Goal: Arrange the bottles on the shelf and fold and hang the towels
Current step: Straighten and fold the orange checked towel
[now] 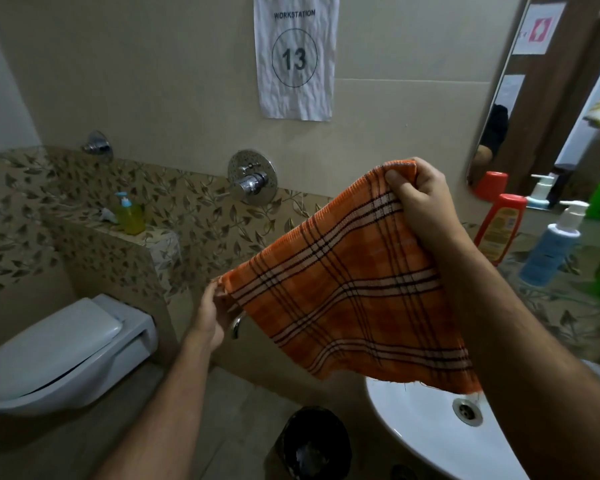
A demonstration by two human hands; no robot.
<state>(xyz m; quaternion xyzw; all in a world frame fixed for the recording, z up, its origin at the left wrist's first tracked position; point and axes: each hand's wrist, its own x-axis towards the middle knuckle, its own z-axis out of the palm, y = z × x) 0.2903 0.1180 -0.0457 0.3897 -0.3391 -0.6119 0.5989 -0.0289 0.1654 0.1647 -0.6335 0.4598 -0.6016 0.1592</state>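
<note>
Towel (347, 299): orange with dark and pale check lines, spread in the air at scene centre, above the near-left rim of the sink; stretched by two corners, probably to square it for a fold.
Right hand (420, 199): curled round the upper far corner, thumb pinching cloth against the fingers; raised higher than the other corner, hence the slanted top edge.
Left hand (212, 317): pinches the lower left corner between thumb and fingertips, drawing the top edge taut.
Free edge: hangs loose at near right, frayed threads showing, just over the basin.
Towel ring (237, 325): chrome, partly hidden behind the left hand; likely hanging place, not yet used.
Bottles: red bottle (497, 230) and blue pump bottle (551, 247) upright on the counter at right; labels too blurred to read.
Yellow pump bottle (129, 214): on the far-left ledge.
Wall sheet (295, 57): reads "WORKSTATION" above a circled "13".
Sink (430, 438): white, near right, drain visible.
</note>
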